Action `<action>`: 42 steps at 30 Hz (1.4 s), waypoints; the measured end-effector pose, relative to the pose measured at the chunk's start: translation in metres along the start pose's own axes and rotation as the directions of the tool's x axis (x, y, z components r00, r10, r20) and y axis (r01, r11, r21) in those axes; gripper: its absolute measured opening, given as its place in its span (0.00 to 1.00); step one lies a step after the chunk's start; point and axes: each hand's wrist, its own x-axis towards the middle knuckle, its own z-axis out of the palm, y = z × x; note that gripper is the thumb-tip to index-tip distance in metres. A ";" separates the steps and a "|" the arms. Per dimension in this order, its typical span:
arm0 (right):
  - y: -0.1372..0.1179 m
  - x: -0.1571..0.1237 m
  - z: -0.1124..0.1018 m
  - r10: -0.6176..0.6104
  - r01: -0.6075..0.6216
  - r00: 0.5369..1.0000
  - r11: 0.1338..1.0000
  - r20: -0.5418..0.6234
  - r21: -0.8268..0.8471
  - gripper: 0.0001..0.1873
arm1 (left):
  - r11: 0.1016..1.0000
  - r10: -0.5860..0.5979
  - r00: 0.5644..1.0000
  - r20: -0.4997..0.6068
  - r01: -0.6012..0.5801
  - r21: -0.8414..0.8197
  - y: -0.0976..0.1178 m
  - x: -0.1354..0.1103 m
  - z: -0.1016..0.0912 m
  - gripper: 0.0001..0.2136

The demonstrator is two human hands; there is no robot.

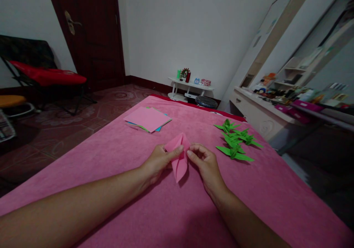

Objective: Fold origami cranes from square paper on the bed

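Observation:
A folded pink paper piece stands partly raised over the pink cloth-covered surface. My left hand pinches its left side, thumb laid across the fold. My right hand pinches the right edge with curled fingers. Both hands meet at the middle of the paper, whose lower point hangs toward the cloth.
A stack of square papers, pink on top with blue and green below, lies far left of my hands. Several folded green paper shapes lie to the right. A dresser crowded with items stands right; a red-cushioned chair and door lie left.

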 end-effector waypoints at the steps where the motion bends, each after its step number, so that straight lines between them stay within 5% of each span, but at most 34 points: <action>1: 0.001 0.000 0.000 0.021 -0.021 1.000 1.000 0.008 0.023 0.06 | 1.000 -0.004 1.000 -0.001 0.004 -0.015 0.000 0.000 0.000 0.19; 12: -0.003 -0.003 0.002 0.025 -0.028 0.998 0.998 0.066 0.053 0.06 | 0.993 0.113 0.990 -0.084 -0.114 -0.007 -0.001 -0.002 0.005 0.16; 24: -0.006 -0.005 0.004 0.095 -0.102 0.993 0.989 0.073 0.110 0.08 | 0.989 0.126 0.986 -0.106 -0.117 0.086 0.001 -0.004 0.005 0.11; 37: -0.008 -0.003 -0.002 0.134 -0.192 0.960 0.955 0.247 0.227 0.12 | 1.000 -0.007 0.996 0.086 0.005 0.021 0.001 0.002 -0.007 0.14; 42: -0.001 -0.001 -0.005 0.110 -0.156 0.969 0.967 0.221 0.204 0.14 | 0.999 -0.031 0.996 0.083 0.027 0.039 0.002 0.002 -0.007 0.15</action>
